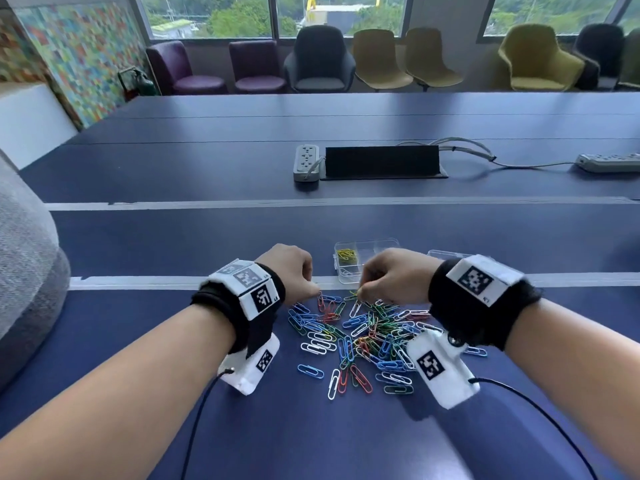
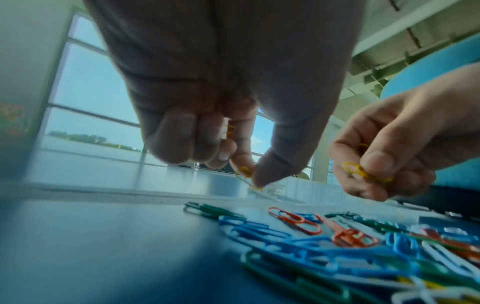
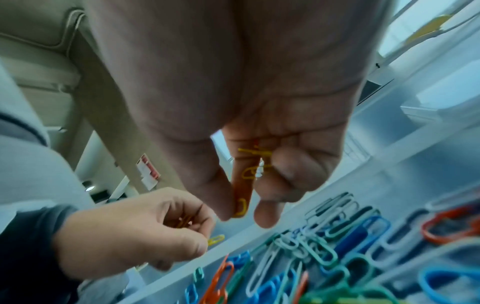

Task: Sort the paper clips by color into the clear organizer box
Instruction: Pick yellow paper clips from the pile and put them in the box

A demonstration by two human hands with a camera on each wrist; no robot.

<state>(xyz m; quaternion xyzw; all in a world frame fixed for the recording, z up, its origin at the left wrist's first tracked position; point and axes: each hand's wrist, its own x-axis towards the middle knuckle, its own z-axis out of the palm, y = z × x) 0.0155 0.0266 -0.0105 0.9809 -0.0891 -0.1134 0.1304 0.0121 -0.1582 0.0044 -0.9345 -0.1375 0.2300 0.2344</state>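
Note:
A heap of paper clips (image 1: 367,334) in blue, green, red, white and yellow lies on the dark blue table (image 1: 138,393). Behind it stands the clear organizer box (image 1: 388,245), with yellow clips (image 1: 347,255) in its left compartment. My left hand (image 1: 294,271) hovers over the heap's far left edge; its thumb and forefinger pinch a yellow clip (image 2: 245,171), and more yellow shows inside its curled fingers. My right hand (image 1: 391,275) hovers just right of it, pinching yellow clips (image 3: 240,207) at its fingertips, with more yellow clips (image 3: 253,162) held in the palm.
The box's clear lid (image 1: 446,254) lies to the right behind my right wrist. Two grey tape strips (image 1: 138,282) cross the table. Farther back sit a power strip (image 1: 306,161) and a black cable hatch (image 1: 381,161). A grey cushion (image 1: 24,271) is at left.

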